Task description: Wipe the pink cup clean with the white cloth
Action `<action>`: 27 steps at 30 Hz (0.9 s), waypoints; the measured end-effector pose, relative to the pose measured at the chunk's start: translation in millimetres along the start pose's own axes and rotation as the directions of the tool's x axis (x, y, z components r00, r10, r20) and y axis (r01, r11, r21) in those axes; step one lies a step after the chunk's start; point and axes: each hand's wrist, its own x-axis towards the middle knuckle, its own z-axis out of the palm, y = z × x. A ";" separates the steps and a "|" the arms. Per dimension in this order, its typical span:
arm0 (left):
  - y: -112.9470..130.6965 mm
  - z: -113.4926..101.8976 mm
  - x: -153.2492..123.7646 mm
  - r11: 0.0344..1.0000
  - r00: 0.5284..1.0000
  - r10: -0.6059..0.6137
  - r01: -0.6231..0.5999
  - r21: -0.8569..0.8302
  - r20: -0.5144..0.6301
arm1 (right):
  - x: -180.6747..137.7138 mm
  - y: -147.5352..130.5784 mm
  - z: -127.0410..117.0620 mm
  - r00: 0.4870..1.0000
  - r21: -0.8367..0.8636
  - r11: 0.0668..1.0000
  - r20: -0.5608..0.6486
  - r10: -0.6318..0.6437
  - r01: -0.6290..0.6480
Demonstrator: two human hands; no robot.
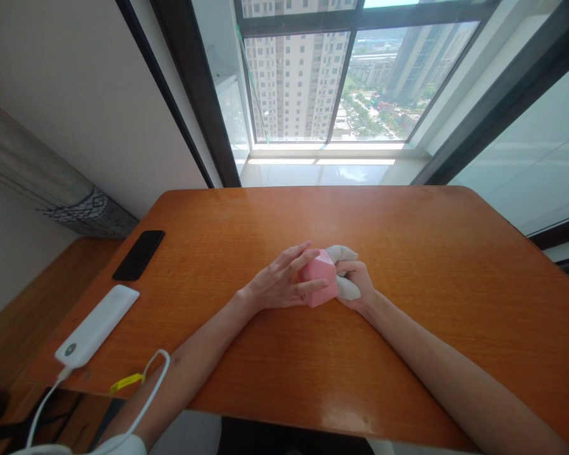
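Note:
A pink faceted object (323, 270) is held in front of me over the middle of the wooden table (408, 234). My left hand (289, 278) is closed round its left side, with fingers spread across its top and front. A white cloth (348, 287) is bunched in my right hand (358, 278), its folds sticking out above and below the fingers. The cloth is up against the right side of the pink object. What exactly the pink object is, I cannot make out.
At the table's left side lie a black phone (139, 254) and a white power bank (97, 325). A white cable (154, 392) with a yellow tag (126, 383) runs from the power bank past my left forearm. Beyond the table's far edge is a window (296, 88).

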 end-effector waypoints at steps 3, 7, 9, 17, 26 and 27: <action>1.1 0.2 -0.1 1.000 1.000 -0.020 0.020 -0.012 -0.004 | 0.2 0.1 1.4 1.000 0.009 1.000 0.010 0.013 -0.013; 3.6 0.6 2.4 0.999 0.997 -0.030 0.028 -0.023 -0.066 | 0.4 -0.3 2.6 1.000 0.018 1.000 0.021 0.012 -0.012; 5.2 0.2 4.4 1.000 0.995 -0.020 0.018 -0.017 -0.093 | 0.3 -0.6 2.5 1.000 0.020 1.000 0.028 0.006 -0.007; 16.2 -3.3 11.2 0.976 0.980 -0.197 0.192 -0.104 -0.037 | -0.1 -1.7 4.0 0.998 0.013 0.999 0.045 -0.040 0.039; 25.2 -7.3 21.5 0.857 0.923 -0.385 0.354 -0.375 -0.009 | 0.3 -1.4 5.8 0.997 -0.010 0.997 0.025 -0.071 0.071; 26.0 -7.7 22.9 0.835 0.916 -0.401 0.357 -0.418 -0.019 | 0.4 -1.1 5.4 0.997 -0.012 0.997 0.023 -0.071 0.071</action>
